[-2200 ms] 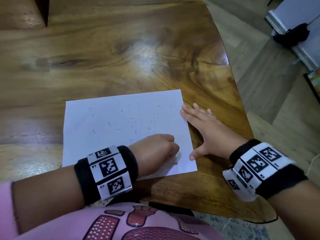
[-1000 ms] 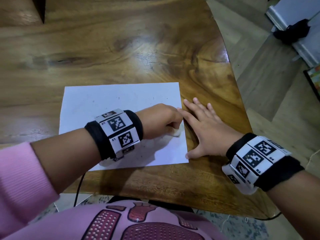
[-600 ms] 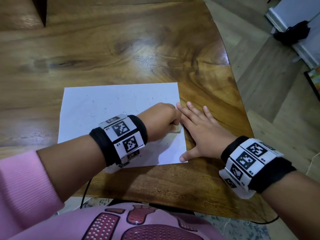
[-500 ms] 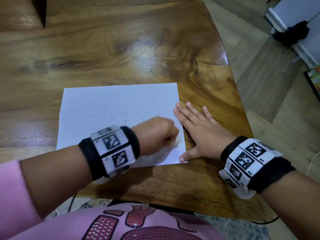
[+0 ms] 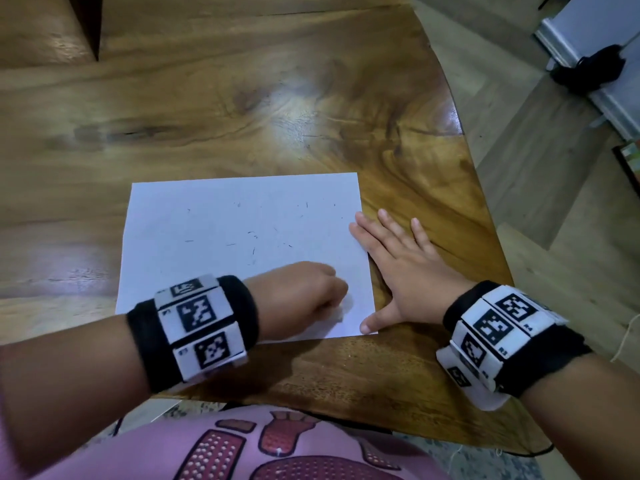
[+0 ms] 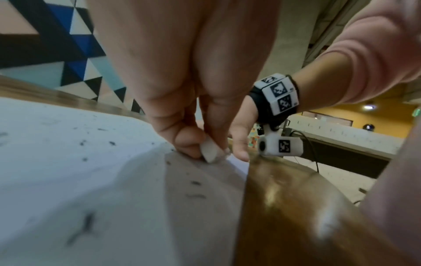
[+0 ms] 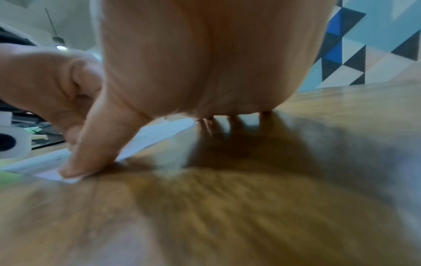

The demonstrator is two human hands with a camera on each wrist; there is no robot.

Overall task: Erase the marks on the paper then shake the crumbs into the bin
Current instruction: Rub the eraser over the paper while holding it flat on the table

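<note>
A white sheet of paper [image 5: 225, 237] lies flat on the wooden table [image 5: 242, 98], dotted with small dark eraser crumbs [image 5: 254, 251]. My left hand [image 5: 304, 296] is curled over the sheet's near right corner and pinches a small white eraser [image 6: 210, 150] against the paper [image 6: 68, 162]. My right hand [image 5: 398, 268] lies flat with fingers spread along the sheet's right edge, thumb [image 7: 91, 154] pressing the near corner of the paper [image 7: 157, 134]. No bin is in view.
The table's curved right edge [image 5: 485, 202] drops to a tiled floor [image 5: 554, 202]. A black object [image 5: 588, 69] lies by a white panel at the far right. A patterned blue, black and white wall [image 6: 56, 54] stands beyond the table.
My left hand slid the eraser back toward me, from mid right edge to the near right corner. The right hand kept pinning the sheet's edge. More of the crumb-strewn paper shows.
</note>
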